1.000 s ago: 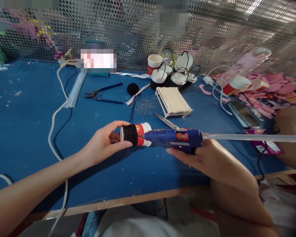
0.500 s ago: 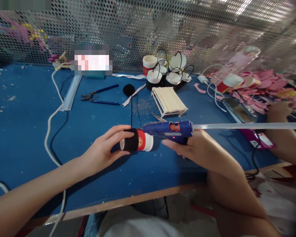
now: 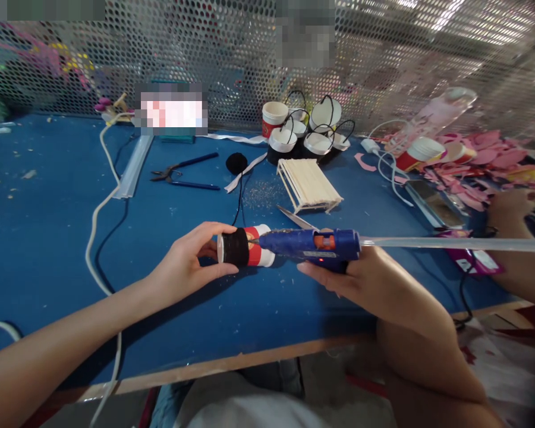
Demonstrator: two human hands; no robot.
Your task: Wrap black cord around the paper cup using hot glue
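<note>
My left hand [image 3: 191, 261] grips a small red-and-white paper cup [image 3: 255, 249] lying on its side, its lower part wound with black yarn. My right hand [image 3: 365, 279] holds a blue hot glue gun [image 3: 314, 245] with its nozzle touching the cup just at the edge of the yarn band. A long clear glue stick [image 3: 450, 244] juts out of the gun's back to the right. A black strand runs from the cup up to a ball of black yarn [image 3: 236, 162] further back on the blue table [image 3: 49, 238].
Behind the cup lie scissors [image 3: 294, 217], a frame of wooden sticks [image 3: 310, 185], blue-handled pliers [image 3: 182, 172] and several finished cups with black handles [image 3: 307, 128]. White and black cables [image 3: 98, 208] cross the left side. Pink cut-outs [image 3: 485, 160] and another person's hand [image 3: 510, 211] are at the right.
The cup rose and turned slightly in my left hand, and the glue gun's nozzle dropped from above the cup back onto its side by the yarn.
</note>
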